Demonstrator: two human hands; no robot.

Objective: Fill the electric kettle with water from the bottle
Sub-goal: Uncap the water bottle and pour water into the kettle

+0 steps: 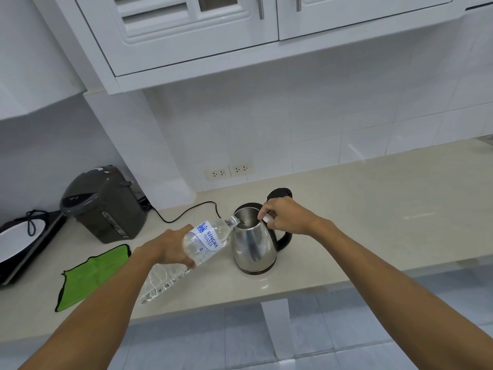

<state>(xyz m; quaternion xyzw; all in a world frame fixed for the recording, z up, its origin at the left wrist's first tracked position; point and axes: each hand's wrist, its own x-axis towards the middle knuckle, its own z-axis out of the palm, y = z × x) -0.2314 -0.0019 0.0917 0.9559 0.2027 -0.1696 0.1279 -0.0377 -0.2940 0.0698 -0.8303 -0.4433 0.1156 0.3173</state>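
The right hand [286, 218] covers the kettle's [254, 244] rim at three o'clock and the upper part of its handle; the small white object pinched in its fingers is too small to identify. The left hand [170, 248] hides the bottle's [186, 252] middle. At nine o'clock, the black-and-white appliance [18, 244] is cut off by the frame edge.

Water bottle [198, 244] label: blue print on white reads "SINGHA WATER", with a blue emblem above the words, possibly a lion, too blurred to confirm. Grey thermo pot [104, 206] front panel: markings present, illegible. No other readable text.
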